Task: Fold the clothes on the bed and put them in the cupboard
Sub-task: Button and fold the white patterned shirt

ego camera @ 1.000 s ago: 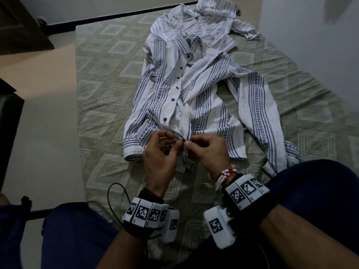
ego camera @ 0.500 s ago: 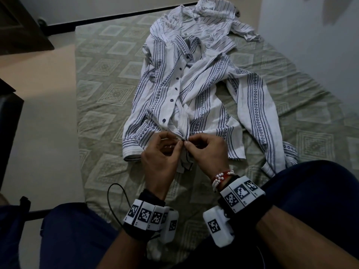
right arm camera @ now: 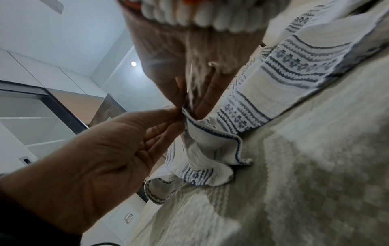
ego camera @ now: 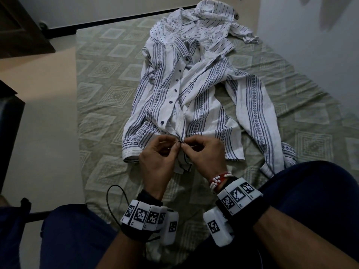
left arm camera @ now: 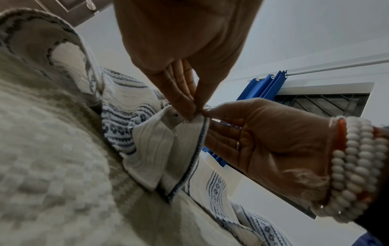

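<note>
A white shirt with blue patterned stripes (ego camera: 194,105) lies spread on the bed, collar at the far end, dark buttons down its front. Both hands meet at the lower end of the button strip near the hem. My left hand (ego camera: 175,145) pinches one front edge between thumb and fingers. My right hand (ego camera: 185,145) pinches the other edge right against it. In the left wrist view the left hand (left arm camera: 192,109) and the right hand (left arm camera: 207,111) hold the lifted shirt (left arm camera: 160,146). The right wrist view shows the same pinch, right hand (right arm camera: 187,108) meeting left hand (right arm camera: 176,114).
A second shirt, white with thin stripes (ego camera: 209,26), lies crumpled at the bed's far end. The bed cover (ego camera: 108,98) is olive with diamond patterns. Bare floor (ego camera: 38,117) runs along the left, a wall (ego camera: 310,45) along the right. My knees in dark trousers (ego camera: 310,191) frame the near edge.
Both hands stay at the same spot on the shirt's front edges; only the fingers have shifted a little.
</note>
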